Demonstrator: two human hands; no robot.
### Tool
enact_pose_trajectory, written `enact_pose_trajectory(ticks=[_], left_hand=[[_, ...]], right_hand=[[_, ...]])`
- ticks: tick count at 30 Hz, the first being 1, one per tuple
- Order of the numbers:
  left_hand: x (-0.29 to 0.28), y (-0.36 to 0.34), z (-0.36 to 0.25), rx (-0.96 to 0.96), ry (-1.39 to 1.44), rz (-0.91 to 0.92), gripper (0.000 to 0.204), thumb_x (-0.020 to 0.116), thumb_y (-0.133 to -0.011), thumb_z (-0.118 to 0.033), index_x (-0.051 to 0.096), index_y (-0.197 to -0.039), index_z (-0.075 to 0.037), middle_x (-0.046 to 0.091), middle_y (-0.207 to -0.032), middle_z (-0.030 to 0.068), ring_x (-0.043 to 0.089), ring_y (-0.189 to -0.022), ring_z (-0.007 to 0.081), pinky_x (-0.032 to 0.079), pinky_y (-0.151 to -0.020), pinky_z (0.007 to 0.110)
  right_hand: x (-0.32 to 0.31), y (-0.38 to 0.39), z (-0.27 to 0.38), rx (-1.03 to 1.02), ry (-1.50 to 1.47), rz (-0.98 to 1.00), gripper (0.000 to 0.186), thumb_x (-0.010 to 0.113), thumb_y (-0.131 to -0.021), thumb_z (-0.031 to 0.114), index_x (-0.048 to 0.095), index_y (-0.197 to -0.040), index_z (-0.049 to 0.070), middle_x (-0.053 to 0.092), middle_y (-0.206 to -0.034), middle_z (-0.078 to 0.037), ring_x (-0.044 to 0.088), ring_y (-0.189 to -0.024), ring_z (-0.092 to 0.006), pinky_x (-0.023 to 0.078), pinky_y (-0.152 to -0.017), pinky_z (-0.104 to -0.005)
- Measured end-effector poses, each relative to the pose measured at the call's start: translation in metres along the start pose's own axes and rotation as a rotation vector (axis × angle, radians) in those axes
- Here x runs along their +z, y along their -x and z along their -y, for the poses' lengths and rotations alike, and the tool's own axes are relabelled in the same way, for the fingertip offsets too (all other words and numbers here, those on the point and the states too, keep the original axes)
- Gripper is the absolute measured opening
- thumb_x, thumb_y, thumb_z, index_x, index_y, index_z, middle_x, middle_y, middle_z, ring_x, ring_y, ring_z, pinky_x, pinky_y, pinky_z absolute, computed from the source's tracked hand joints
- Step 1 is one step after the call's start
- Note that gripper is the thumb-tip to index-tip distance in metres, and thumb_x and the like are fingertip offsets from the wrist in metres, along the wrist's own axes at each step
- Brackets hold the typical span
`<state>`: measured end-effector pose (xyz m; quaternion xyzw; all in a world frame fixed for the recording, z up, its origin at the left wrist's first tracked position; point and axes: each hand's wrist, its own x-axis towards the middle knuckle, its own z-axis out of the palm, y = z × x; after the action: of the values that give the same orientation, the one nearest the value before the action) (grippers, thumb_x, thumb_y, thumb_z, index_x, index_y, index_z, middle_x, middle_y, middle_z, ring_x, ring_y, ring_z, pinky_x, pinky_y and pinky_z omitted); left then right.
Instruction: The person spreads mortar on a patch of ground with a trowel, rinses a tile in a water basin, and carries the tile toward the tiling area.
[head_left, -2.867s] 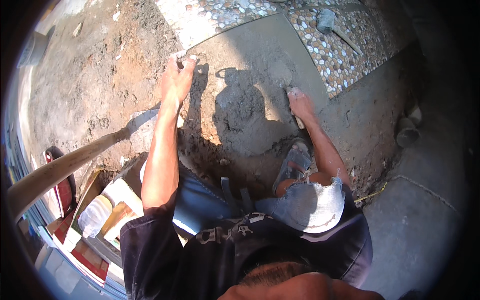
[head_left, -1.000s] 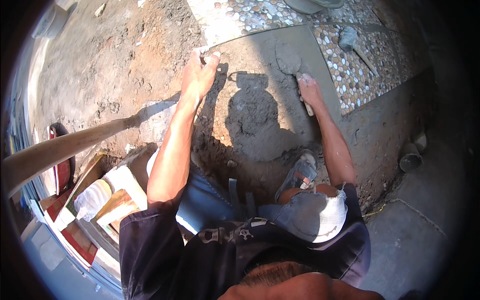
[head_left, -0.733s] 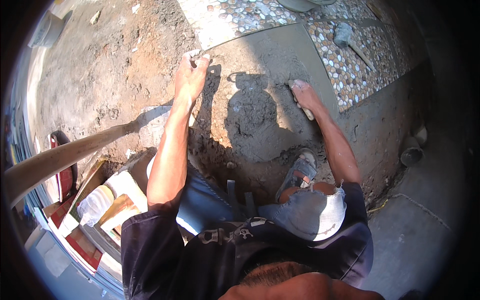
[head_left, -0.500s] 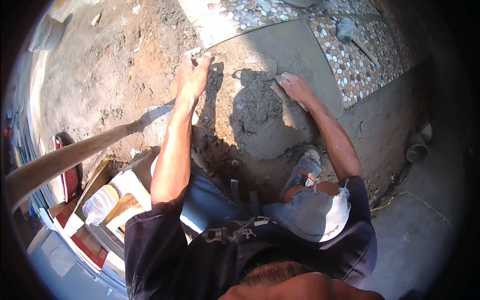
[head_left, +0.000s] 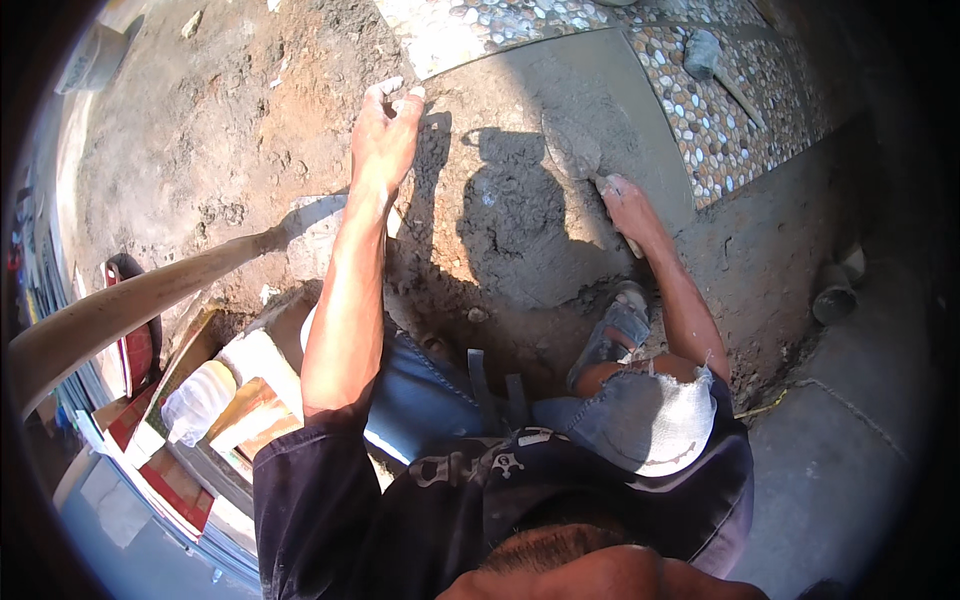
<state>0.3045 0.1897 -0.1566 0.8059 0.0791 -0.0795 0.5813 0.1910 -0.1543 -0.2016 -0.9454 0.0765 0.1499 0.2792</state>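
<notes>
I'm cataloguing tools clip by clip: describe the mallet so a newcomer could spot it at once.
At the picture's top right, beside the smooth grey mortar, lies brown-and-white pebbled paving. The mallet rests on it, handle slanting down to the right. Unlike the trowel in the right hand, it has a chunky blue-grey head and no hand holds it.

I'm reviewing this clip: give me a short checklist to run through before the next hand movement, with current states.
1. Right hand has a closed grip on the trowel by its handle: ok.
2. Trowel blade over the mortar: ok.
3. Mortar evenly smooth: not ok; lumpy mid-patch, smoother beside the pebble paving.
4. Left hand empty: cannot tell; its fingers are curled.
5. Mallet off the mortar: ok; it lies on the pebble paving.
6. Shovel clear of the left forearm: cannot tell; they overlap in view.
</notes>
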Motion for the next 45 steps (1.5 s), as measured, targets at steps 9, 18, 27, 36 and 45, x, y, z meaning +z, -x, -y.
enact_pose_trajectory(ticks=[9, 18, 27, 36, 45], left_hand=[[0.008, 0.004, -0.006, -0.023, -0.013, 0.026, 0.051, 0.057, -0.090, -0.036, 0.045, -0.127, -0.003, 0.061, -0.111, 0.0164, 0.062, -0.092, 0.0222, 0.049, -0.076, 0.035], [0.002, 0.000, -0.003, 0.005, -0.026, 0.009, 0.051, 0.057, -0.090, -0.036, 0.044, -0.127, -0.004, 0.062, -0.111, 0.0150, 0.062, -0.089, 0.0215, 0.048, -0.075, 0.034], [0.015, 0.002, -0.005, -0.022, 0.000, 0.058, 0.050, 0.057, -0.090, -0.034, 0.044, -0.128, -0.005, 0.062, -0.111, 0.0153, 0.062, -0.091, 0.0228, 0.049, -0.076, 0.035], [0.024, -0.003, -0.002, -0.027, -0.023, 0.077, 0.048, 0.055, -0.091, -0.034, 0.043, -0.129, -0.006, 0.061, -0.112, 0.0152, 0.061, -0.096, 0.0237, 0.049, -0.080, 0.036], [0.021, 0.001, -0.012, -0.076, -0.045, 0.118, 0.055, 0.056, -0.089, -0.040, 0.044, -0.128, -0.003, 0.063, -0.109, 0.0165, 0.064, -0.091, 0.0243, 0.049, -0.080, 0.036]], right_hand=[[0.042, 0.050, 0.035, 0.006, -0.056, 0.096, 0.032, 0.044, -0.091, 0.029, 0.054, -0.100, -0.001, 0.058, -0.090, -0.028, 0.054, -0.088, -0.0481, 0.043, -0.075, -0.0499], [0.009, 0.027, 0.001, -0.042, 0.099, 0.120, 0.031, 0.045, -0.091, 0.029, 0.055, -0.097, 0.000, 0.059, -0.094, -0.027, 0.053, -0.091, -0.0477, 0.042, -0.074, -0.0512], [0.014, 0.044, 0.003, 0.008, 0.017, 0.022, 0.030, 0.047, -0.089, 0.029, 0.056, -0.097, 0.002, 0.059, -0.093, -0.027, 0.053, -0.089, -0.0487, 0.042, -0.073, -0.0516], [0.028, 0.054, 0.013, 0.086, -0.001, 0.251, 0.028, 0.048, -0.089, 0.027, 0.055, -0.103, 0.004, 0.060, -0.092, -0.026, 0.056, -0.089, -0.0461, 0.045, -0.073, -0.0471], [0.021, 0.035, 0.019, -0.213, 0.297, 0.019, 0.033, 0.049, -0.090, 0.026, 0.058, -0.109, 0.001, 0.063, -0.105, -0.017, 0.061, -0.088, -0.0378, 0.048, -0.076, -0.0455]])
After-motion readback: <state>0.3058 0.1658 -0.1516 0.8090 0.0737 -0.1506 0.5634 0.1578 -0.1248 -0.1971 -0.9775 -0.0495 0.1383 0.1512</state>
